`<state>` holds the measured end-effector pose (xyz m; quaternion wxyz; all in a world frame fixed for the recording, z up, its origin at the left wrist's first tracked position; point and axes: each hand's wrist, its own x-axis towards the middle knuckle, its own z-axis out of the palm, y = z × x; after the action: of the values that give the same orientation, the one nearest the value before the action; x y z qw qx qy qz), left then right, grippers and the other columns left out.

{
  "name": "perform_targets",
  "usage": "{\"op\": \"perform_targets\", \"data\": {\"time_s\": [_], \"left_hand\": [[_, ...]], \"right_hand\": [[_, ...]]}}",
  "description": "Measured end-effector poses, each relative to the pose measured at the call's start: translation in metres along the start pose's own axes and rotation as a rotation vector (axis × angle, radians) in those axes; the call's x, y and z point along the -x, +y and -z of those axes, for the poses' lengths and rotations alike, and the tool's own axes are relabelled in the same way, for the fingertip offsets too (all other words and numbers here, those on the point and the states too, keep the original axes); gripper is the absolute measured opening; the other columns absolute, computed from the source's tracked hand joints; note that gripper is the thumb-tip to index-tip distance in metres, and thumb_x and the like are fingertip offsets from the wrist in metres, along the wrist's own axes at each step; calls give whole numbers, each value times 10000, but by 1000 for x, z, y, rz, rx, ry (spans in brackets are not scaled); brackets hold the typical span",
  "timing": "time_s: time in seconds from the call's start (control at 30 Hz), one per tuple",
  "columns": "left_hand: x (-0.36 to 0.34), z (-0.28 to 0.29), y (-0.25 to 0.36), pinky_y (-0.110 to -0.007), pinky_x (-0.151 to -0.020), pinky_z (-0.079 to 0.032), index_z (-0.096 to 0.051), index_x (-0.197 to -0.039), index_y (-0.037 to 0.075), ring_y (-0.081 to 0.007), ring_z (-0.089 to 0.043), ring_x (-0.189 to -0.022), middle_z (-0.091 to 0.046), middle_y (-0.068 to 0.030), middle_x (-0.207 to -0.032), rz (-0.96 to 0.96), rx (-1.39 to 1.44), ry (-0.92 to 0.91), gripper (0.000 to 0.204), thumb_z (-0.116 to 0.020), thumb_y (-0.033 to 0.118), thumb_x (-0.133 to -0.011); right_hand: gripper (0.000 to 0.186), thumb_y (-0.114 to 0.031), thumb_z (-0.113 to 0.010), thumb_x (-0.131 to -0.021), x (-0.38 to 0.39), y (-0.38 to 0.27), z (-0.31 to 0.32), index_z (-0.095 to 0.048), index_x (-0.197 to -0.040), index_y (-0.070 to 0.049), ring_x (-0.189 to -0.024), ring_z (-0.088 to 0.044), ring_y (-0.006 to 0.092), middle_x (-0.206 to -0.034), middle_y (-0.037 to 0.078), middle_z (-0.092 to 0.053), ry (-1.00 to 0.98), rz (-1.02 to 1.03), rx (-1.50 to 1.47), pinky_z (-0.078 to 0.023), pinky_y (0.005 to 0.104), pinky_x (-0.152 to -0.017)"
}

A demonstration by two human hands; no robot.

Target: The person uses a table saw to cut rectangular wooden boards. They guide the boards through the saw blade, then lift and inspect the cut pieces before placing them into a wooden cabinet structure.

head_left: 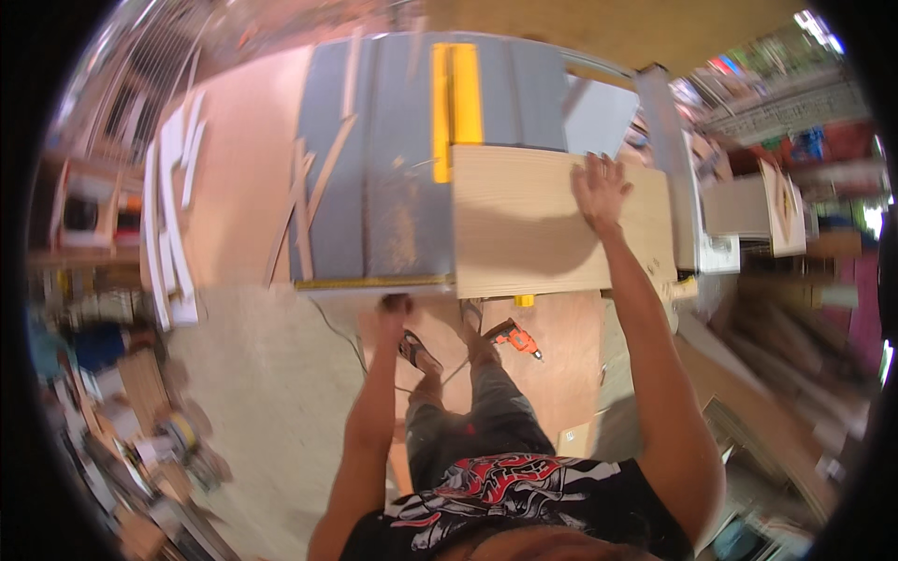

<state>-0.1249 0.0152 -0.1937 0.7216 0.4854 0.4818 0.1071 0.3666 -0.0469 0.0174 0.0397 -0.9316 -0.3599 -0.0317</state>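
On the grey saw surface (393,159), a pale wood-grain board (524,224) lies flat. Right hand (599,187) presses it, fingers spread. Left hand (395,304) curls at the surface's near edge; its grip is unclear.

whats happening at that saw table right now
A person stands at a grey table saw with a yellow insert. Their right hand lies flat, fingers spread, on a pale wood panel resting on the table's right side. Their left hand is at the table's near edge. An orange drill lies on the floor.

board (533,220) on saw table (374,187) right side | right hand (599,187) on board | drill (514,338) on floor below
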Motion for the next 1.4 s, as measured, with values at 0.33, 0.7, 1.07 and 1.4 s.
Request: {"op": "perform_targets", "data": {"time_s": [0.33,0.7,1.07,1.4], "left_hand": [[90,-282,157,-266,-782,-555,-653,-1153,-4,-122,-636,-813,-702,-90,-1024,274,502,-409,423,-544,391,-1048],[84,-316,171,-325,-853,-589,-612,-1106,-53,-167,-678,-884,-689,-116,-997,348,600,-196,473,-566,411,-1030],[70,-320,185,-338,-810,-624,-607,-1067,-95,-209,-716,-846,-698,-147,-940,327,622,-149,488,-570,391,-1028],[59,-322,189,-323,-805,-611,-588,-1115,-103,-197,-706,-886,-694,-175,-1028,314,632,-144,531,-559,420,-1028]], "right_hand": [[575,-539,-431,-957,2,0,12,-494,-1405,-185,-1471,-172,507,-1553,174,-377,65,44,-150,-103,807,-1078],[547,-517,-458,-948,-3,9,10,-515,-1372,-176,-1455,-185,508,-1539,157,-392,75,52,-148,-120,820,-1064],[568,-493,-457,-958,-23,-1,9,-501,-1424,-171,-1478,-162,507,-1572,149,-365,17,41,-140,-78,789,-1104],[552,-494,-460,-958,-37,-6,5,-507,-1413,-186,-1468,-184,506,-1550,139,-390,26,54,-107,-115,818,-1069]]}}
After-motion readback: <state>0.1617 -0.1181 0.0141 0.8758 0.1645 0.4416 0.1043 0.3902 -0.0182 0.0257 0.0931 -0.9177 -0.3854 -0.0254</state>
